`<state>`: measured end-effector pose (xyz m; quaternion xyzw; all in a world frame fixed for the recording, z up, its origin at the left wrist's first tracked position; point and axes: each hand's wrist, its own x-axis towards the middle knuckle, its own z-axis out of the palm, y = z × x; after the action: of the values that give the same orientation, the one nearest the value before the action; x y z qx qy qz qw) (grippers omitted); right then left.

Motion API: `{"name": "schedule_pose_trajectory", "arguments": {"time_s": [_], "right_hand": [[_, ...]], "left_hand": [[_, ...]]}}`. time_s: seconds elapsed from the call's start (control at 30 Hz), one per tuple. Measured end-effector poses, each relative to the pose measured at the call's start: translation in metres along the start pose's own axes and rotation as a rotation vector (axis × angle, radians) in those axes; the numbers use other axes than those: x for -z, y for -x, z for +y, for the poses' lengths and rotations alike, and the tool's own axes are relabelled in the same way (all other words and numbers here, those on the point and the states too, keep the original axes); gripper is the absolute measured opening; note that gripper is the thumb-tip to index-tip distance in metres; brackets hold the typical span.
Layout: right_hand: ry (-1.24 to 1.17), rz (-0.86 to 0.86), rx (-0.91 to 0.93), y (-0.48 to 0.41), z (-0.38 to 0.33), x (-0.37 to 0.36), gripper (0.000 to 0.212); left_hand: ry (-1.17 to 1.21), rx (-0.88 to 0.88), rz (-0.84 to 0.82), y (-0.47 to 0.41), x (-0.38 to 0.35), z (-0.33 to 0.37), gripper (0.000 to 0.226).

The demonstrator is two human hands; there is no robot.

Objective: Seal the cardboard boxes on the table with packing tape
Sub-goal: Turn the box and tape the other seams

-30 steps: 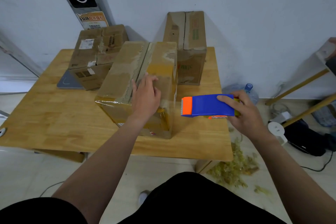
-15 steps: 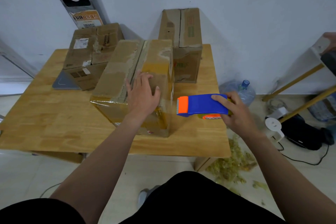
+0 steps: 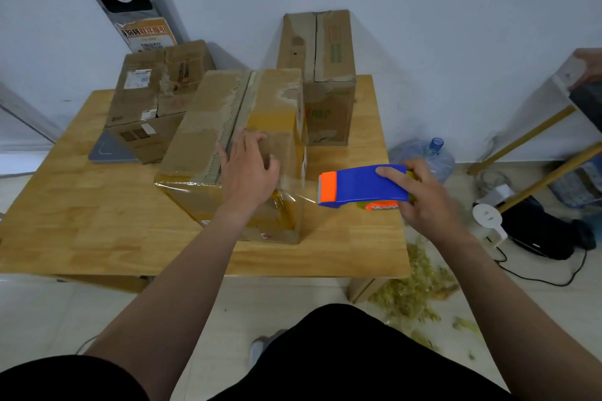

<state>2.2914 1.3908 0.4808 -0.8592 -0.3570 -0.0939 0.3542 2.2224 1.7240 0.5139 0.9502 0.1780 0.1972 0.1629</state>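
A long cardboard box (image 3: 208,127) lies in the middle of the wooden table (image 3: 81,221), its top seam and near end covered in clear tape. My left hand (image 3: 249,169) rests flat on the box's near top, fingers spread. My right hand (image 3: 420,198) grips a blue tape dispenser (image 3: 361,185) with an orange front, held just right of the box. A clear strip of tape runs from the dispenser to the box's near right corner. Two more boxes stand behind: a squat one (image 3: 153,98) at back left and a tall one (image 3: 325,75) at back right.
A grey flat item (image 3: 109,153) lies under the back-left box. On the floor to the right are a water bottle (image 3: 430,156), a heap of yellowish scraps (image 3: 413,290), a white device with cables (image 3: 488,221) and wooden legs (image 3: 527,140).
My left hand slid a little along the box top. The dispenser stays beside the box, with the tape strip still stretched to the corner. The view shifted slightly.
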Motion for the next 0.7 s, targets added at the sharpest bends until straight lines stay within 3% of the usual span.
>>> {"name": "schedule_pose_trajectory", "arguments": {"time_s": [0.2, 0.43, 0.57, 0.7], "right_hand": [[0.162, -0.196, -0.118, -0.017, -0.049, -0.016, 0.05], [0.235, -0.209, -0.146, -0.036, -0.074, -0.012, 0.056], [0.455, -0.272, -0.163, -0.045, -0.061, -0.022, 0.05], [0.417, -0.342, -0.317, -0.04, -0.024, -0.033, 0.062]], "left_hand": [[-0.037, -0.003, 0.0, 0.0, -0.003, 0.0, 0.036], [-0.044, -0.004, 0.01, 0.0, -0.002, 0.007, 0.035], [-0.046, 0.002, 0.001, 0.001, -0.001, 0.006, 0.037], [-0.05, 0.015, -0.008, 0.0, 0.0, 0.005, 0.038]]}}
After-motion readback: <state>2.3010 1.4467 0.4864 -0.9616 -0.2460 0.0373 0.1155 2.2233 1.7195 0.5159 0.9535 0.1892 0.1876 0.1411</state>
